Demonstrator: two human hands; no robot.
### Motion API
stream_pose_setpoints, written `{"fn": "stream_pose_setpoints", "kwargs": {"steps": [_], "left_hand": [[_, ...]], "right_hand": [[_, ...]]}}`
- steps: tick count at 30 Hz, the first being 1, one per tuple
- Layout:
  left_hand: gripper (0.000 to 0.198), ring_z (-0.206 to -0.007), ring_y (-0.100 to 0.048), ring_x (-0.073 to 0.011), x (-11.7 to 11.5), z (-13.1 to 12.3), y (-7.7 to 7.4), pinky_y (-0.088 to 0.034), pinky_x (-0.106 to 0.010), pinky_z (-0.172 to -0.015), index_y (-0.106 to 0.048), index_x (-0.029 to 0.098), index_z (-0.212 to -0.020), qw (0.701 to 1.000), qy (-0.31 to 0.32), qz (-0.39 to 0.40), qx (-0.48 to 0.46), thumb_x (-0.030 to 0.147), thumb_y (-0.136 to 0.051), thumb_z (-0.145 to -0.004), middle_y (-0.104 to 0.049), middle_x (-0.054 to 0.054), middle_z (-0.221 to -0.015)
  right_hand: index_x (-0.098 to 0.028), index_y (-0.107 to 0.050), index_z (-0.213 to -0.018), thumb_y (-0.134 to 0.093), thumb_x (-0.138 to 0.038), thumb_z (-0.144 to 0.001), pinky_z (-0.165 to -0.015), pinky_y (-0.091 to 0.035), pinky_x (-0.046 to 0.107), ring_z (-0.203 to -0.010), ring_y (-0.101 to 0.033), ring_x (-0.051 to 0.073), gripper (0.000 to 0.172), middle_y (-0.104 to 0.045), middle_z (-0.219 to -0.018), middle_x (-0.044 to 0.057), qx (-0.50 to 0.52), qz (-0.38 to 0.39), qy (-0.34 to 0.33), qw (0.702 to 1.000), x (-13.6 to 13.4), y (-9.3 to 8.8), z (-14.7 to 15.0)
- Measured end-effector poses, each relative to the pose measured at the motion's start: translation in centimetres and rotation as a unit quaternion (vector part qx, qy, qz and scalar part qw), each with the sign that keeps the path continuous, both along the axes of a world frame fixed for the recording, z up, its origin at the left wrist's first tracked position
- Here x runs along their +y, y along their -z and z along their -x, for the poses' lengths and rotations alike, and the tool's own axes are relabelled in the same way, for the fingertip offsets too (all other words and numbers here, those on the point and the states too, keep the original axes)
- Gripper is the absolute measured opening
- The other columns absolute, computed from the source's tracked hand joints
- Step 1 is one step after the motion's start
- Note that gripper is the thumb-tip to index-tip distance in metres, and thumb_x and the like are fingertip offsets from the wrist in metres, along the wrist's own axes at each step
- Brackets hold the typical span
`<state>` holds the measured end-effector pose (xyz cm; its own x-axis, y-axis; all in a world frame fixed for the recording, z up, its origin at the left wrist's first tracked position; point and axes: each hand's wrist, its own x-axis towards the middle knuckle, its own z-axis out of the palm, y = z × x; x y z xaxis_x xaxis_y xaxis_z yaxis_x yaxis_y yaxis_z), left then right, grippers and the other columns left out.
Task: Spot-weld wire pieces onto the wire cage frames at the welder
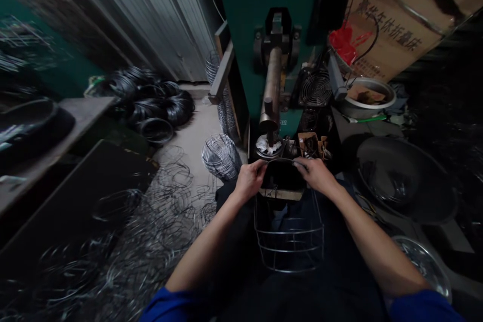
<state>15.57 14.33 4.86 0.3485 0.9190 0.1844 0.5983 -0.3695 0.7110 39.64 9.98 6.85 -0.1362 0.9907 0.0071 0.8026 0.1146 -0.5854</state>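
Observation:
In front of my lap is a wire frame [289,251], a basket-like shape of thin metal rods with curved cross wires. A curved upper wire [279,159] of it spans between my hands. My left hand [249,178] is closed, thumb and fingers pinching the left end of this curve. At the right end my right hand [316,173] pinches it the same way. Just beyond my fingers stands the green machine [241,25], its metal arm [272,83] pointing down toward me. Below the arm's tip lies a round lower part with whitish material [268,145] on it.
A stack of wire rings [221,156] stands left of my left hand. Loose wire pieces [169,201] cover the floor, with black wire coils [162,103] behind. At right are a large dark round pan [407,176], a basin [368,105], a fan [315,86] and a cardboard box [400,25].

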Motion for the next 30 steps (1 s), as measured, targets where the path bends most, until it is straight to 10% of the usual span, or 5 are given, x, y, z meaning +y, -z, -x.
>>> {"fn": "stream_pose_setpoints", "kwargs": {"steps": [11, 18, 30], "left_hand": [[0.021, -0.061, -0.061, -0.0132, 0.6, 0.7, -1.6, -0.041, -0.022, -0.063, -0.074, 0.015, -0.095, 1.0, -0.002, -0.01, -0.008, 0.019, -0.054, -0.092, -0.07, -0.004, -0.072], [0.022, -0.059, -0.059, -0.0129, 0.9, 1.0, -2.7, -0.039, -0.022, -0.061, -0.074, 0.015, -0.098, 0.999, -0.022, -0.023, -0.011, 0.021, -0.053, -0.092, -0.069, -0.004, -0.07], [0.024, -0.056, -0.055, -0.0116, 1.0, 1.5, -3.9, -0.035, -0.021, -0.056, -0.073, 0.015, -0.098, 0.999, -0.034, -0.029, -0.004, 0.021, -0.051, -0.093, -0.064, -0.002, -0.065]], "right_hand": [[-0.019, -0.07, -0.104, -0.045, -0.035, -0.098, -0.053, -0.046, 0.025, -0.041, -0.058, 0.013, 0.03, -0.072, -0.074, 0.002, 0.057, 0.002, -0.006, 0.998, 1.0, -1.3, 0.5], [-0.022, -0.073, -0.106, -0.048, -0.031, -0.097, -0.072, -0.051, 0.028, -0.079, -0.072, 0.022, 0.028, -0.077, -0.095, 0.006, 0.016, -0.054, -0.02, 0.998, 2.3, -2.6, 0.8], [-0.021, -0.071, -0.112, -0.047, -0.033, -0.098, -0.059, -0.05, 0.027, -0.046, -0.062, 0.015, 0.031, -0.075, -0.084, 0.004, 0.022, -0.025, -0.023, 0.999, 3.2, -3.6, 1.4]]}}
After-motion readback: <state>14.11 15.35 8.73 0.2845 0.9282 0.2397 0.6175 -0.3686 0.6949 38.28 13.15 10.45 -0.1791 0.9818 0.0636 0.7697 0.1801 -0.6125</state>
